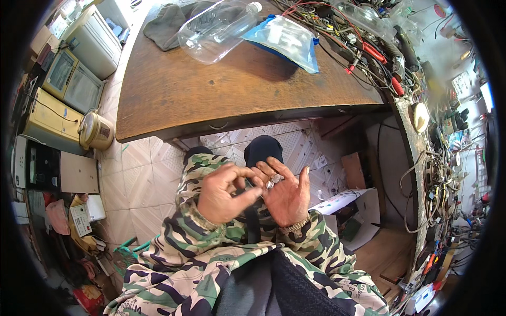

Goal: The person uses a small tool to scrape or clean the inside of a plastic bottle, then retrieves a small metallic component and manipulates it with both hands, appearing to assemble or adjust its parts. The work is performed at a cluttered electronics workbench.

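Observation:
My left hand (221,194) is raised above my lap, its fingers bent and the thumb and forefinger close together in a pinch. Anything between those tips is too small or hidden to make out. Beside it, my right hand (289,199) is turned palm up with fingers stretched and thumb apart. Small shiny silver ring-like pieces (274,180) show at its fingers, next to the left fingertips; whether they are worn or lie loose I cannot tell. Both hands are in front of the wooden table's (216,97) near edge.
On the table are a clear plastic bottle (213,34), a blue-edged clear bag (287,42) and dark cloth (164,26). Tangled wires (363,50) crowd its right side. A lidded bucket (96,130) and appliances line the left; an opened carton (361,216) sits under the right side.

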Demonstrator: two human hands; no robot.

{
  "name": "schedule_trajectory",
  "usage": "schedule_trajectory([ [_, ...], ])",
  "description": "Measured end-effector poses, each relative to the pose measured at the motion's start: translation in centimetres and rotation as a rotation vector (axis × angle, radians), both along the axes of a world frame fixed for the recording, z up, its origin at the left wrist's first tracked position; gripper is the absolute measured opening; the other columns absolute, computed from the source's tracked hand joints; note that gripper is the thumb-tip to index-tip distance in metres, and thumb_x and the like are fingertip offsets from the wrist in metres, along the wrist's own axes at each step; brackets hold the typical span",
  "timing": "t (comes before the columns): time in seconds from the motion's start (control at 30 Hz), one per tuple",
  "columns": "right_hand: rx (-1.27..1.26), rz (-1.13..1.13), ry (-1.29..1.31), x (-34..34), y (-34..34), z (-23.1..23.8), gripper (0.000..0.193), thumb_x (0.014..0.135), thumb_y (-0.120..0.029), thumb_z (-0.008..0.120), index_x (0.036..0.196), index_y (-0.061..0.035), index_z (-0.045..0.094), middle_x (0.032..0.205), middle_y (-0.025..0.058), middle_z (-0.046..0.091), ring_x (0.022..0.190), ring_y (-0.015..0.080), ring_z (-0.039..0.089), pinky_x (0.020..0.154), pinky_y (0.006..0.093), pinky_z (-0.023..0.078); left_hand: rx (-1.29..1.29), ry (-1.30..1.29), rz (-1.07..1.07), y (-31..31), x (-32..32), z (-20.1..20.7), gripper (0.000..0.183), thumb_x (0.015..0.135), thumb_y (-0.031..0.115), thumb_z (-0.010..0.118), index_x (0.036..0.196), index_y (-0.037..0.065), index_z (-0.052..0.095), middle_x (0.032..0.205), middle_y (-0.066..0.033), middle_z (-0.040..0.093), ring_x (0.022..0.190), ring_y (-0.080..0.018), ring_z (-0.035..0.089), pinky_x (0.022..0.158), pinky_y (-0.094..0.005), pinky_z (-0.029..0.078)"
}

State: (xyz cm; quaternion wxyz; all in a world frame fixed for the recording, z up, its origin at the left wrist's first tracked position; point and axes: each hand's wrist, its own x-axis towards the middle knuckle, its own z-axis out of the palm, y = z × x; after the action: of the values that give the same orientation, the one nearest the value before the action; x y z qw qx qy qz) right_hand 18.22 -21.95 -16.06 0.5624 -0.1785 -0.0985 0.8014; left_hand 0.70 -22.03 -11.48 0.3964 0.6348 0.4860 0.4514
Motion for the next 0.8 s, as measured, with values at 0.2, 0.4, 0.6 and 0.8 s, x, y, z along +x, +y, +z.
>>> schedule_trajectory([
  [0.2,0.048,-0.029,-0.084,-0.1,-0.4,0.3,0.077,0.102,-0.063,0.036,0.146,0.0006,0.037,0.147,0.0227,0.045,0.138,0.0376,0.043,0.111,0.0484,0.038,0.203,0.215,0.058,-0.3,2.4,-2.2,0.034,0.069,0.009,0.085,0.1,0.006,0.072,0.083,-0.0032,0.064,0.052,-0.0078,0.049,0.047,-0.0246,0.04],
  [0.4,0.041,-0.044,-0.056,-0.1,-0.4,-0.2,0.066,0.104,-0.051,0.039,0.144,0.002,0.041,0.148,0.0254,0.043,0.141,0.0387,0.038,0.117,0.0508,0.03,0.114,0.194,0.073,-0.2,2.8,-2.1,0.023,0.073,0.002,0.08,0.095,0.003,0.072,0.08,-0.0032,0.066,0.049,-0.0074,0.05,0.047,-0.0249,0.04],
  [0.6,0.048,-0.038,-0.039,-0.2,-0.3,-0.7,0.063,0.103,-0.048,0.043,0.143,0.0009,0.043,0.149,0.0252,0.043,0.142,0.0376,0.038,0.118,0.0494,0.029,-0.02,0.129,0.076,-0.3,2.4,-2.8,0.021,0.079,-0.005,0.073,0.1,-0.001,0.069,0.076,-0.0006,0.066,0.054,-0.002,0.053,0.049,-0.0204,0.041],
  [0.8,0.07,-0.039,0.016,-0.1,-0.3,-0.8,0.054,0.101,-0.031,0.048,0.144,0.001,0.039,0.147,0.023,0.045,0.141,0.0362,0.04,0.117,0.0477,0.029,-0.194,-0.11,0.079,-0.5,2.7,-3.6,0.03,0.086,-0.008,0.066,0.115,-0.007,0.058,0.085,-0.0027,0.066,0.065,-0.0013,0.057,0.055,-0.0164,0.044],
])
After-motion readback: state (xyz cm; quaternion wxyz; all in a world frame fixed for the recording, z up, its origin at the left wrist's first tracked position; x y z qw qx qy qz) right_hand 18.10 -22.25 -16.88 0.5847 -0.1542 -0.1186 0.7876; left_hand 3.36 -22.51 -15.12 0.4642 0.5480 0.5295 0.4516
